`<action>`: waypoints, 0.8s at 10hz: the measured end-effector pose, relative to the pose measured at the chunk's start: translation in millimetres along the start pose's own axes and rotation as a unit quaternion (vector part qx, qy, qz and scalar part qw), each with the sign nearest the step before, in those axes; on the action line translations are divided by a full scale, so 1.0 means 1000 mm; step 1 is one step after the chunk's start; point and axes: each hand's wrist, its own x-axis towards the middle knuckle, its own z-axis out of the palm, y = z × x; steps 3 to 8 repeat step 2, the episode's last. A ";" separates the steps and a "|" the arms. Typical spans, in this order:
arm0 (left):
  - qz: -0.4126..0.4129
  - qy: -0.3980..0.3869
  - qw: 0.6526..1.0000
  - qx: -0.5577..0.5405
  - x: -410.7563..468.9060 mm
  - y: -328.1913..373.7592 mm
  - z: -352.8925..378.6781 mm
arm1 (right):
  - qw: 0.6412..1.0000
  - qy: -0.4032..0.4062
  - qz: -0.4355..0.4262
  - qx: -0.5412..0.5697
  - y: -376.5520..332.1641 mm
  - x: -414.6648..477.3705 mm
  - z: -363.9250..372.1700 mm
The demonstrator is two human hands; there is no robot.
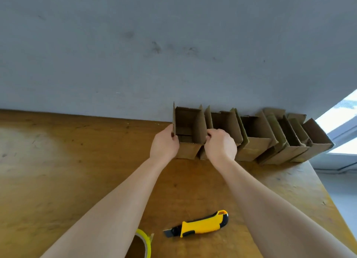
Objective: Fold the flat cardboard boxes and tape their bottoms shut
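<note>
Item 1: open-topped cardboard box (186, 125), upright on the far edge of the wooden table (77, 170), its back against the grey wall (135, 55). I log it as the leftmost of the line, its top flaps standing up.

Item 2: left hand (164, 143), fingers curled round the box's left wall near the front corner, gripping it.

Item 3: right hand (221, 143), fingers bent and pinching the box's right wall at the front corner.

Item 4: row of further folded boxes (257, 141), just beside the held box on its right. They stand packed side by side along the wall toward the window (340, 118). I cannot tell from here whether their bottoms are taped.

Item 5: yellow and black utility knife (201, 226), lying flat on the near part of the table between my forearms, blade pointing left.

Item 6: roll of yellow tape (144, 236), at the bottom edge, partly hidden by the left forearm, near the knife's blade end.
</note>
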 end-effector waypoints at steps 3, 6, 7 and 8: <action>-0.026 0.001 0.999 0.035 -0.009 0.000 -0.002 | 0.999 -0.008 0.005 0.050 0.006 -0.010 -0.009; -0.026 0.001 0.999 0.035 -0.009 0.000 -0.002 | 0.999 -0.008 0.005 0.050 0.006 -0.010 -0.009; -0.026 0.001 0.999 0.035 -0.009 0.000 -0.002 | 0.999 -0.008 0.005 0.050 0.006 -0.010 -0.009; -0.026 0.001 0.999 0.035 -0.009 0.000 -0.002 | 0.999 -0.008 0.005 0.050 0.006 -0.010 -0.009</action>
